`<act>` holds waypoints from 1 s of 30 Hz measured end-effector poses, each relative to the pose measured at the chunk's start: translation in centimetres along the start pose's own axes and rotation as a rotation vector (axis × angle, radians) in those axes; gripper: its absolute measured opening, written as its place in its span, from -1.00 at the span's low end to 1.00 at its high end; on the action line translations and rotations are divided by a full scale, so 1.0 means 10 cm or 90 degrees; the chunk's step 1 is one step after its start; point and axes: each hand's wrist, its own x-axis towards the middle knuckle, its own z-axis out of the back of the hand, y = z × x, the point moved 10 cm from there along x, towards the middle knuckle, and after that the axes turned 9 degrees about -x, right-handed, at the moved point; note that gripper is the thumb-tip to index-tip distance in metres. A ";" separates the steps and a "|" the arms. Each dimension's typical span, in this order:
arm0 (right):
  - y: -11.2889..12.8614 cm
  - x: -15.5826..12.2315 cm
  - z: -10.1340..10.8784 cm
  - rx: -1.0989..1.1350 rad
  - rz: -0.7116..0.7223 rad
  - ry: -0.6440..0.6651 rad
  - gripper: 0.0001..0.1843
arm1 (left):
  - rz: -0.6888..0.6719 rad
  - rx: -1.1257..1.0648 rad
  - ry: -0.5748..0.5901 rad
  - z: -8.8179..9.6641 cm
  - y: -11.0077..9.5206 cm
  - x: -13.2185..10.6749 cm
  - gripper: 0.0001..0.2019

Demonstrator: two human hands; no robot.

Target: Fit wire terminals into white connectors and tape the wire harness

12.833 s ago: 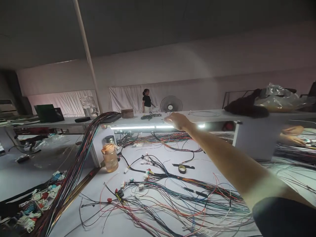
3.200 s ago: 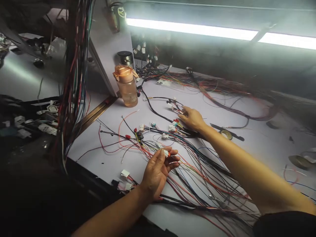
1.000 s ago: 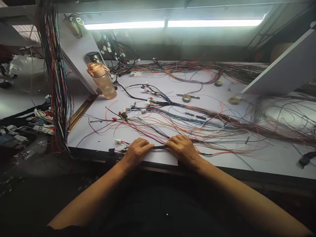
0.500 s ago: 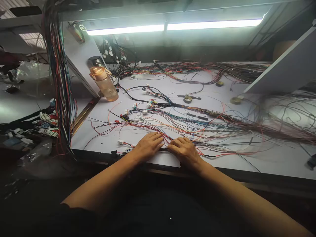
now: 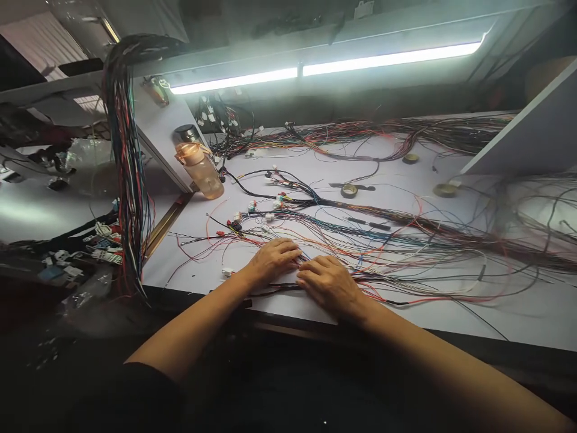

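My left hand (image 5: 274, 260) is closed, its fingertips on thin red and dark wires near the front of the white table (image 5: 216, 267). Close beside it, my right hand (image 5: 325, 281) is curled with its fingertips on the same wires, almost touching the left hand. The wires between them are partly hidden by the fingers. A black-sleeved cable (image 5: 274, 292) lies below the hands along the front edge. Behind them spreads a wire harness (image 5: 360, 207), with white connectors (image 5: 269, 217) and red connectors (image 5: 220, 233) at its left ends.
A water bottle (image 5: 201, 165) stands at the left by the shelf panel. Tape rolls (image 5: 348, 191) lie beyond the harness, one by a dark flat tool (image 5: 367, 188). A thick wire bundle (image 5: 124, 174) hangs at the left. More wires (image 5: 333, 131) run along the back under a lamp (image 5: 234, 82).
The view has shifted and tilted. Both hands have moved off the black-sleeved cable at the front edge to the red wires just behind it, and their fingertips are closer together.
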 end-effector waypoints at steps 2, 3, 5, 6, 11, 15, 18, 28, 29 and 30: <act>0.05 0.08 -0.07 0.005 0.022 0.009 -0.77 | -0.010 0.021 -0.007 0.02 0.11 -0.05 -0.75; 0.04 0.11 -0.10 0.006 0.022 0.014 -0.78 | -0.005 0.032 -0.010 0.04 0.18 -0.09 -0.76; -0.02 0.13 -0.14 0.013 0.004 0.013 -0.79 | 0.011 0.048 -0.010 0.08 0.32 -0.18 -0.75; -0.06 0.13 -0.15 0.018 -0.011 0.006 -0.80 | 0.019 0.051 -0.007 0.11 0.37 -0.24 -0.73; -0.19 0.06 -0.13 0.054 -0.050 -0.034 -0.81 | 0.029 -0.007 -0.017 0.21 0.46 -0.39 -0.68; -0.20 0.06 -0.14 0.078 -0.054 -0.052 -0.81 | 0.214 -0.071 -0.093 0.42 0.75 -0.40 -0.81; -0.20 0.08 -0.15 0.089 -0.055 -0.058 -0.81 | 0.392 -0.009 -0.190 0.69 1.09 -0.47 -0.78; -0.23 0.08 -0.16 0.094 -0.062 -0.032 -0.82 | 0.646 -0.018 -0.123 0.62 1.76 -0.31 -0.84; -0.23 0.08 -0.15 0.094 -0.062 -0.034 -0.82 | 0.647 -0.033 -0.124 0.64 1.79 -0.30 -0.89; -0.23 0.08 -0.15 0.094 -0.062 -0.037 -0.82 | 0.643 -0.049 -0.130 0.67 1.80 -0.29 -0.92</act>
